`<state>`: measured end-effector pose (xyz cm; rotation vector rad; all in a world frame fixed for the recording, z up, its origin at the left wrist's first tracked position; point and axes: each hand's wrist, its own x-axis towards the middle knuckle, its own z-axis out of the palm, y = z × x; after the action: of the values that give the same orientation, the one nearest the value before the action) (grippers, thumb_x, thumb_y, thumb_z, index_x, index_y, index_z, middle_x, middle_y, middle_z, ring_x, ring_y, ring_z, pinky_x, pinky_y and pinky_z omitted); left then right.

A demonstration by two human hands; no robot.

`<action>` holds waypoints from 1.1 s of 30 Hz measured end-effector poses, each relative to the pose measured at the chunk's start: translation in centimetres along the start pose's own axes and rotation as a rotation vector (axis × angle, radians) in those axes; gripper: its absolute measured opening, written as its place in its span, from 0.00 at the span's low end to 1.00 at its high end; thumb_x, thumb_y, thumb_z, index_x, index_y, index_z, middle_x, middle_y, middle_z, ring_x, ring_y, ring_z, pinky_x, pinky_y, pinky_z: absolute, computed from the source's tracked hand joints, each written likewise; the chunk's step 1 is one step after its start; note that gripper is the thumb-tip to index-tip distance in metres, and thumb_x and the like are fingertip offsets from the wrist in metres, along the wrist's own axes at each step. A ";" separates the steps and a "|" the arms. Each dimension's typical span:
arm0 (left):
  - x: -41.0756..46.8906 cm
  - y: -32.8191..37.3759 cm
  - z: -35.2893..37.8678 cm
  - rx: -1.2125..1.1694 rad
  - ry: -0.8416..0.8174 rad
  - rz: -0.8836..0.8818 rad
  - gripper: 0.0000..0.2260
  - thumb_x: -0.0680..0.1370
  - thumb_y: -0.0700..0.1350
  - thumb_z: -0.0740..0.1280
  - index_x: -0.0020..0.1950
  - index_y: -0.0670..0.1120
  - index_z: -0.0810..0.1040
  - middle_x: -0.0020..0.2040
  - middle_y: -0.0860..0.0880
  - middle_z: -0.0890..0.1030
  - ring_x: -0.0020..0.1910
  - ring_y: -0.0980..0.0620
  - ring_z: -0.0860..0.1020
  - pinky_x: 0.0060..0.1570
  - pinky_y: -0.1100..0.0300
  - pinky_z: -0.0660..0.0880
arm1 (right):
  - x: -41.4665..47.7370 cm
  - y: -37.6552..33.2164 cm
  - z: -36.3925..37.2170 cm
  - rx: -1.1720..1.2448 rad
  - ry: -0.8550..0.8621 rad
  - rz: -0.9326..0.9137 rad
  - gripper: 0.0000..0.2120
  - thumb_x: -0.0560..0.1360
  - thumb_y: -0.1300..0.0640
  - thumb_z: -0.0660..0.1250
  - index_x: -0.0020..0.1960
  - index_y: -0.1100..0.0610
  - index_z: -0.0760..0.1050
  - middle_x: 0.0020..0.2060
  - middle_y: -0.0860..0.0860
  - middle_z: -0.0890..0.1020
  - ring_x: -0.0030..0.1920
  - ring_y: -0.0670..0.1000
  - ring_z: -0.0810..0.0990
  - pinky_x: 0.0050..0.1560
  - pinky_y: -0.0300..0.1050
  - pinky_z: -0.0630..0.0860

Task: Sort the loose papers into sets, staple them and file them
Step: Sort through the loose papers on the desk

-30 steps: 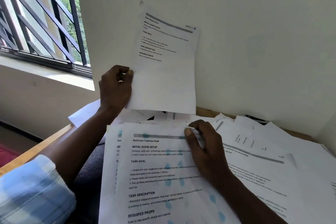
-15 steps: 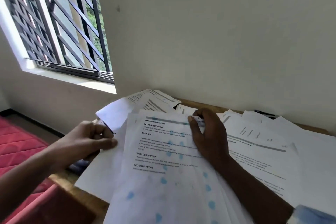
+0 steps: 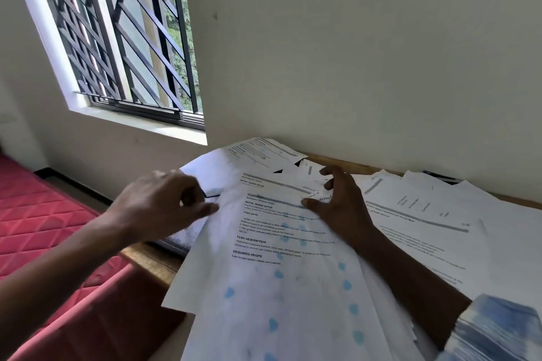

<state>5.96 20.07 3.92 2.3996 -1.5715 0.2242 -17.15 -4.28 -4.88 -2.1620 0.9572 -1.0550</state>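
A stack of printed sheets [image 3: 278, 272] lies on the wooden table [image 3: 152, 261], and blue drop-shaped marks show through its top page. My right hand [image 3: 337, 202] rests on the stack's upper part with fingers spread and straight. My left hand [image 3: 164, 202] is blurred and hovers at the stack's left edge with curled fingers. Its index fingertip meets the top page's edge, but whether it pinches the paper is unclear. More loose sheets [image 3: 425, 228] spread out to the right, and others [image 3: 258, 152] lie at the back by the wall.
A dark flat object [image 3: 181, 237] lies partly under the papers at the table's left edge. A dark pen [image 3: 440, 177] lies against the wall at the back right. A red quilted mattress [image 3: 44, 214] sits below on the left, under a barred window [image 3: 117, 38].
My left hand has brought down the sheet it held up by the wall, and that sheet is no longer raised. The hand is now at the stack's left edge. My right hand stays on the stack.
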 end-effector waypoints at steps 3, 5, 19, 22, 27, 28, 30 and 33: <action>3.0 2.3 0.1 -0.195 0.105 0.146 0.14 0.73 0.67 0.72 0.43 0.58 0.82 0.41 0.66 0.83 0.37 0.66 0.81 0.43 0.58 0.79 | -0.2 0.1 0.1 0.022 0.017 0.019 0.29 0.69 0.48 0.81 0.64 0.47 0.71 0.53 0.48 0.74 0.53 0.44 0.74 0.52 0.41 0.68; 5.7 4.5 0.9 -0.310 0.083 0.231 0.13 0.73 0.65 0.74 0.44 0.57 0.82 0.40 0.63 0.83 0.40 0.64 0.82 0.45 0.57 0.81 | 0.0 0.3 0.3 0.060 0.060 0.010 0.24 0.72 0.49 0.78 0.63 0.46 0.72 0.52 0.47 0.76 0.52 0.44 0.76 0.53 0.43 0.71; 14.6 10.1 11.0 -0.222 -0.044 0.363 0.11 0.82 0.61 0.62 0.51 0.55 0.78 0.47 0.56 0.77 0.50 0.51 0.76 0.55 0.49 0.73 | 0.2 0.5 -0.5 0.419 0.034 0.088 0.30 0.73 0.68 0.75 0.66 0.45 0.71 0.55 0.49 0.79 0.34 0.46 0.76 0.40 0.36 0.76; 15.1 9.0 11.7 -0.318 -0.022 0.326 0.06 0.79 0.56 0.69 0.49 0.56 0.78 0.46 0.57 0.76 0.47 0.57 0.75 0.49 0.54 0.71 | 0.1 0.6 -0.4 0.320 0.018 0.072 0.30 0.73 0.66 0.75 0.67 0.43 0.71 0.55 0.47 0.78 0.33 0.44 0.74 0.39 0.34 0.74; 15.7 7.4 11.0 -0.405 -0.058 0.290 0.10 0.74 0.59 0.75 0.48 0.57 0.78 0.47 0.58 0.77 0.44 0.63 0.74 0.43 0.64 0.67 | -0.1 0.9 -0.1 0.179 -0.008 0.037 0.31 0.74 0.63 0.74 0.68 0.39 0.69 0.55 0.44 0.77 0.34 0.44 0.74 0.42 0.35 0.71; 15.7 7.2 10.7 -0.415 -0.069 0.279 0.12 0.73 0.60 0.76 0.49 0.57 0.79 0.46 0.58 0.78 0.44 0.62 0.74 0.42 0.64 0.67 | -0.1 0.9 -0.1 0.170 -0.009 0.039 0.31 0.74 0.63 0.73 0.68 0.38 0.69 0.55 0.43 0.77 0.35 0.44 0.73 0.43 0.36 0.71; 15.7 7.0 10.3 -0.410 -0.122 0.244 0.15 0.71 0.62 0.78 0.49 0.57 0.79 0.44 0.57 0.79 0.42 0.61 0.75 0.42 0.61 0.69 | -0.1 1.0 -0.1 0.166 -0.010 0.040 0.30 0.74 0.63 0.73 0.68 0.38 0.69 0.55 0.42 0.77 0.35 0.44 0.74 0.43 0.37 0.71; 15.9 6.5 9.8 -0.418 -0.231 0.177 0.16 0.67 0.63 0.80 0.47 0.57 0.81 0.39 0.57 0.82 0.39 0.62 0.77 0.43 0.60 0.73 | -0.2 0.9 -0.2 0.184 -0.017 0.039 0.29 0.74 0.63 0.73 0.67 0.38 0.70 0.56 0.42 0.77 0.37 0.45 0.74 0.43 0.38 0.72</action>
<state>6.27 0.78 -0.31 2.0206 -1.7260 -0.3306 -17.75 -4.69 -5.54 -1.9920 0.8559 -1.0608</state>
